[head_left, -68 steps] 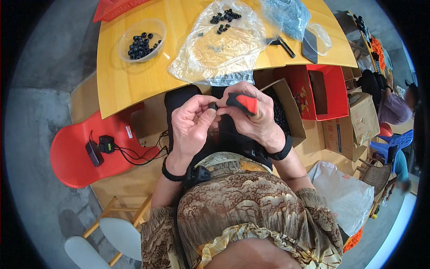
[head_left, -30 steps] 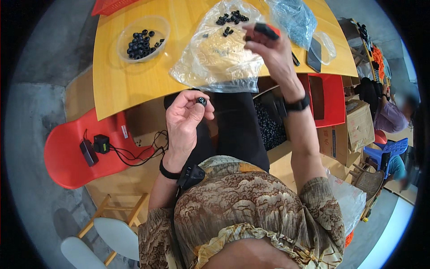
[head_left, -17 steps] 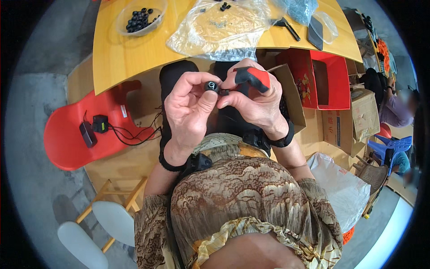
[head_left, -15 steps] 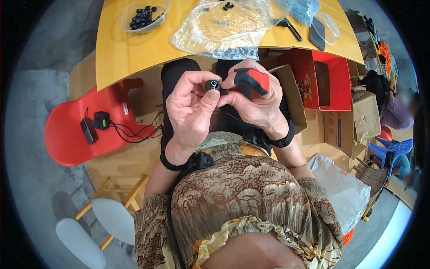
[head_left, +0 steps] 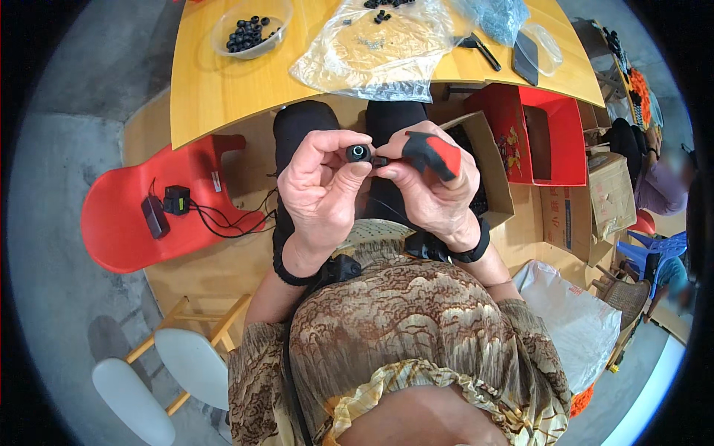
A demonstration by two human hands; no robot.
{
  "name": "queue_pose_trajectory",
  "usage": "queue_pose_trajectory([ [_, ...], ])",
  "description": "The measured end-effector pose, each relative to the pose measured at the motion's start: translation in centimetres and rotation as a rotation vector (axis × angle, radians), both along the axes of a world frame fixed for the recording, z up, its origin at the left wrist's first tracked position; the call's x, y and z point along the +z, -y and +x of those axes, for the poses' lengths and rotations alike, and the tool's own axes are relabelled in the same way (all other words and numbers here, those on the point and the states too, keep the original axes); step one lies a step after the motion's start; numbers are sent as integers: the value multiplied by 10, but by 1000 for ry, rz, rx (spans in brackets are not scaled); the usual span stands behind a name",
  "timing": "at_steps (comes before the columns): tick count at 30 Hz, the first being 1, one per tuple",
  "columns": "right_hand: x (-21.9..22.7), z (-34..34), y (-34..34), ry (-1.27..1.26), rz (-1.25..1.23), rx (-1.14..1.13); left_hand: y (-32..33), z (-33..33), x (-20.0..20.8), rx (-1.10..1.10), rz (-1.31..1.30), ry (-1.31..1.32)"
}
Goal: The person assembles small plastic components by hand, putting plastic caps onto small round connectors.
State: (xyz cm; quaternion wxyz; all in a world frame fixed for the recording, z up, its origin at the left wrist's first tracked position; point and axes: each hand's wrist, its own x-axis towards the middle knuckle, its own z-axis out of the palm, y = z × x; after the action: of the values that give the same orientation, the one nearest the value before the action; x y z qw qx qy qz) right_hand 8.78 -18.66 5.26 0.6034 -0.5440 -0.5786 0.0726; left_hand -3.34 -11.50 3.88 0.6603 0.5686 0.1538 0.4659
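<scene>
Over my lap, my left hand [head_left: 321, 182] pinches a small round black part [head_left: 358, 153] between thumb and fingers. A pale ring shows around the hole in its end face. Close beside it, the thumb and index finger of my right hand [head_left: 435, 178] are closed on a smaller black piece [head_left: 380, 161]. Its tip sits right by the round part; I cannot tell whether the two touch. A red and black finger cover [head_left: 435, 154] wraps my right index finger.
On the table ahead are a clear bowl [head_left: 217, 39] of black round parts, a plastic sheet [head_left: 327, 70] with small black pieces, a black-handled tool [head_left: 485, 52] and a phone [head_left: 525, 58]. A red chair [head_left: 119, 223] stands left; an open carton [head_left: 497, 167] and red box [head_left: 569, 141] right.
Both hands sit slightly lower and to the right in the picture. The round part's end has turned, so its ring and hole show more plainly. The small black piece shows more between the hands.
</scene>
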Motion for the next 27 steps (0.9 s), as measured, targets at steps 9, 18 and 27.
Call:
queue_pose_trajectory([
  [9,2,1,8,-548,-84,249,1,-7,17,-15,102,-178],
  [18,4,5,10,-395,-101,165,0,-5,19,30,201,-296],
  [27,7,8,5,-201,-71,74,-3,-2,15,126,378,-398],
])
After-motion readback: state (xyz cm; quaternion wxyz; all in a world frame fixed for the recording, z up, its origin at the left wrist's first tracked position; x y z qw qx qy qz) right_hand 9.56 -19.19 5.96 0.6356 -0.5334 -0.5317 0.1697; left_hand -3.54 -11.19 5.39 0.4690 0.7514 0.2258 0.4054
